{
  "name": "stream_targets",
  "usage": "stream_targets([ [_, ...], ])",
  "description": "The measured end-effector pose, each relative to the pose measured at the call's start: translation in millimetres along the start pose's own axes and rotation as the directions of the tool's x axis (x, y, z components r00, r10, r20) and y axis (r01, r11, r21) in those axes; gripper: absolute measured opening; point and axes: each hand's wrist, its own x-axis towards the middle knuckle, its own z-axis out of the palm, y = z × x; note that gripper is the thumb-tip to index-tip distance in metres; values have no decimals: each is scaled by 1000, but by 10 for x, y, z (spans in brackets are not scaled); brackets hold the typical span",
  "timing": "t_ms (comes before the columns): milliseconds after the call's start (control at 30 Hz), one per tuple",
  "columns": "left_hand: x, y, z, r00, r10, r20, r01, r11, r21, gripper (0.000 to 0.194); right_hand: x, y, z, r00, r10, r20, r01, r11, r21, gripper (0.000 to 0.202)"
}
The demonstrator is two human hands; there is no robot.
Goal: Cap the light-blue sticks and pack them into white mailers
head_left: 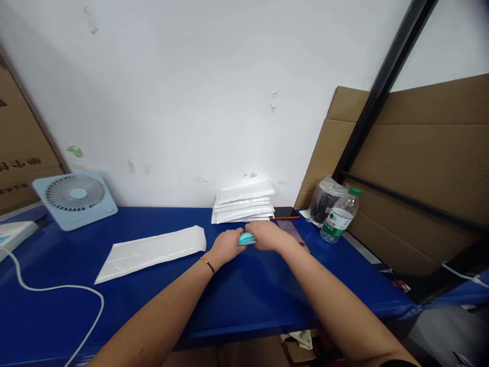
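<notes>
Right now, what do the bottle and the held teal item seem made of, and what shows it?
Bottle: likely clear, glossy plastic; it is see-through with highlights. Teal item: perhaps plastic or rubber; it looks smooth, but partly hidden.

The teal item point(247, 238) is partly covered by the left grip point(226, 245) and the right grip point(264, 235), so its full shape cannot be told. The right forearm point(319, 278) hides a part of the phone point(284, 224), whose screen writing is too small for reading. The bottle point(340, 218) covers one side of the black item point(322, 203) in clear plastic. The white device point(17, 234) is cut by the left edge, the white cable point(100, 306) by the bottom edge. At lower right, a grey thing point(446, 334) is blurred.
</notes>
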Motion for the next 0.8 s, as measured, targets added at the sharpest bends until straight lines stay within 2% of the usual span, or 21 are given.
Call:
stream_targets([
  [100,-14,157,-99,985,-78,-153,24,945,-326,25,-168,-111,-512,983,-119,-137,136,983,120,63],
  [167,-50,278,-115,957,-179,-228,41,862,-505,26,-229,-254,-711,967,-57,-248,85,991,106,57],
  [200,-78,332,-100,945,-223,-238,58,834,-549,25,-235,-343,-739,960,-11,-279,33,997,76,51],
  [267,-153,410,-33,936,-275,-218,104,811,-576,20,-218,-531,-664,951,70,-302,-73,997,0,44],
  [367,-295,445,90,945,-273,-180,134,826,-548,12,-218,-742,-398,956,90,-280,-114,991,-71,38],
  [433,-395,435,129,947,-273,-170,145,835,-532,14,-289,-780,-267,956,99,-276,-119,991,-58,38],
  [500,-495,429,112,954,-246,-169,156,894,-419,17,-410,-728,-224,955,152,-255,-155,988,6,43],
  [567,-593,452,47,970,-156,-186,126,979,-160,17,-544,-622,-240,970,194,-144,-175,975,136,46],
  [600,-639,477,3,979,-73,-190,74,997,2,16,-604,-565,-248,983,177,-46,-161,959,233,46],
  [667,-721,552,-91,975,126,-184,-74,961,267,14,-698,-483,-232,981,47,190,-134,871,473,46],
  [733,-787,643,-178,939,308,-154,-223,884,411,17,-756,-467,-155,904,-144,404,-195,701,686,44],
  [800,-836,722,-250,906,407,-117,-309,825,474,21,-790,-517,-45,820,-248,516,-306,572,761,37],
])
